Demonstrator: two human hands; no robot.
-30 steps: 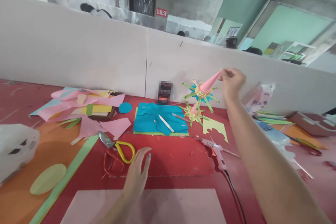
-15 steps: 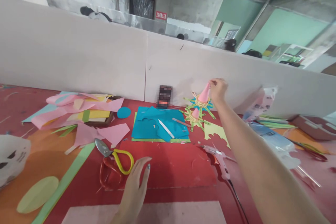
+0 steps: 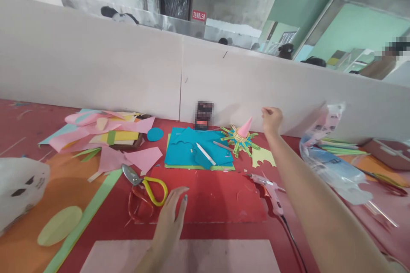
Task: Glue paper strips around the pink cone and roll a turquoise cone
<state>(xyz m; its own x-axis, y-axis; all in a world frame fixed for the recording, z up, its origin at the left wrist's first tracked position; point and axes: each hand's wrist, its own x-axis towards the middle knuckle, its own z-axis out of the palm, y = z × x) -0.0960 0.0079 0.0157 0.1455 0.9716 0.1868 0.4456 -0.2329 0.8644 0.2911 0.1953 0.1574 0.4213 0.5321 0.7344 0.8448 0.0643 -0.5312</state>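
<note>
My right hand (image 3: 273, 119) is raised to the right of a pink paper cone (image 3: 246, 128), apart from it. Its fingers are curled together and nothing shows in them. The cone stands in a woven yellow ring with green and blue strips (image 3: 238, 137) fanning out around it. My left hand (image 3: 174, 209) hovers above the table with thumb and fingers apart, holding nothing. Nearest to it are scissors with yellow and red handles (image 3: 156, 192), lying on the table. A pink glue gun (image 3: 270, 190) lies on its side below my right forearm.
Blue paper sheets (image 3: 182, 147) with a white pen (image 3: 205, 153) lie mid-table. Pink paper scraps (image 3: 131, 158) and a blue disc (image 3: 155, 134) are at the left. Plastic bags (image 3: 336, 170) and a box (image 3: 387, 153) stand right. A white partition (image 3: 121, 68) closes off the back.
My right hand has let go of the pink cone and moved right. The cone piece has come down onto the other piece on the table. My left hand is almost unchanged.
</note>
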